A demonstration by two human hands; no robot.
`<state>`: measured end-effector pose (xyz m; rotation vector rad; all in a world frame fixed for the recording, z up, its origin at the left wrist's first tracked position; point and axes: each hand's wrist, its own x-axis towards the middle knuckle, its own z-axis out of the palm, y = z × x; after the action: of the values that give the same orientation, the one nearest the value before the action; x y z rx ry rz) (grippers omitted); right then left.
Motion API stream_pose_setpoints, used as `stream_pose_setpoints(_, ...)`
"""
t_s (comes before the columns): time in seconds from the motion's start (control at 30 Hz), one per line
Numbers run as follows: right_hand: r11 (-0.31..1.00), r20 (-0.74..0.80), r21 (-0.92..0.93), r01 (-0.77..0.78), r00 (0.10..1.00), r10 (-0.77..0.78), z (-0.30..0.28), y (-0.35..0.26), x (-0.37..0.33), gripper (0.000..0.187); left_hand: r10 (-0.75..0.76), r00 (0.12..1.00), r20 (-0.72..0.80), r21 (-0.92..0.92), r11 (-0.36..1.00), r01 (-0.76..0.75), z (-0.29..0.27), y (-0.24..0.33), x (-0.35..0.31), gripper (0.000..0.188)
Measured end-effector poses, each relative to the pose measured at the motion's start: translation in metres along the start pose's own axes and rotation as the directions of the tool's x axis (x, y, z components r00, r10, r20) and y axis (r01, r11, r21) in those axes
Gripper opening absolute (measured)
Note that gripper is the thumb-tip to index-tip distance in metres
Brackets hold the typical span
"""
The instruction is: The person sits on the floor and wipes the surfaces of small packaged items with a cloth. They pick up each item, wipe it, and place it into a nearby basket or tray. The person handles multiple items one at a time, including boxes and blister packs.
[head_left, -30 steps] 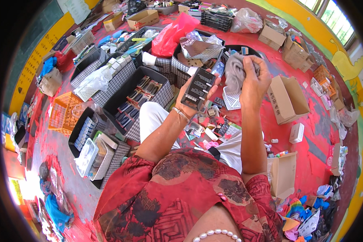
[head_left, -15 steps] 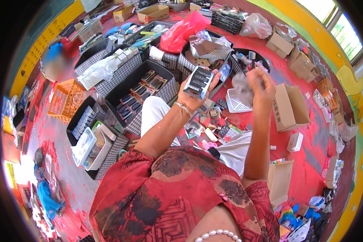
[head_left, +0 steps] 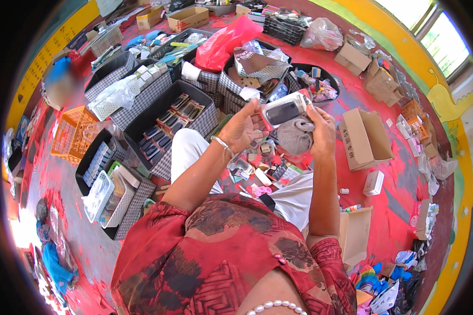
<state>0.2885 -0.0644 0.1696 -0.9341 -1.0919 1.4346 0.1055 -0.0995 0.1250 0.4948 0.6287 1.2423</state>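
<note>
My right hand (head_left: 323,130) grips a flat blister pack (head_left: 283,112) by its right edge, thumb on top. A dark oblong item shows through the clear front of the pack, framed by red and white card. Bunched against my right fingers, just under the pack, hangs a grey cloth (head_left: 294,137). My left hand (head_left: 243,128) is at the pack's left edge with its fingers spread apart; whether a fingertip touches the card I cannot tell. To the left, a dark-lined checked bin (head_left: 133,137) contains several similar packs.
An orange crate (head_left: 71,134) and white baskets (head_left: 126,205) stand at the left. Beyond my hands are more bins and a pink plastic bag (head_left: 228,44). At the right are an open cardboard box (head_left: 370,152) and a small white box (head_left: 373,182). Small goods litter the red floor between my legs.
Half a second ago a pack with a dark printed face lay in my left hand, while my right hand swung the grey cloth. Now my right hand holds both pack and cloth; my left has let go.
</note>
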Motion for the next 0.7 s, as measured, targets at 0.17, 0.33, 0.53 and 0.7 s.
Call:
stream_pose_setpoints(0.17,0.997,0.059,-0.013,-0.074,0.995,0.075,-0.002,0.012,0.001,0.022,0.08,0.99,0.112,0.18,0.979,-0.099,0.002,-0.002,-0.003,0.045)
stream_pose_setpoints(0.33,0.89,-0.105,-0.362,0.276,0.937,-0.334,-0.003,-0.02,0.007,0.025,0.099,0.994,0.038,0.112,0.988,-0.103,0.004,-0.002,-0.006,0.036)
stream_pose_setpoints(0.53,0.056,0.511,-0.73,0.681,0.599,-0.617,0.036,-0.012,-0.004,0.013,0.154,0.987,0.045,0.13,0.979,-0.159,0.006,-0.007,-0.001,0.038)
stream_pose_setpoints(0.7,0.222,0.294,-0.828,0.515,0.736,-0.61,0.009,0.016,0.037,0.017,0.124,0.991,-0.048,0.055,0.991,-0.122,-0.017,-0.005,-0.003,0.035)
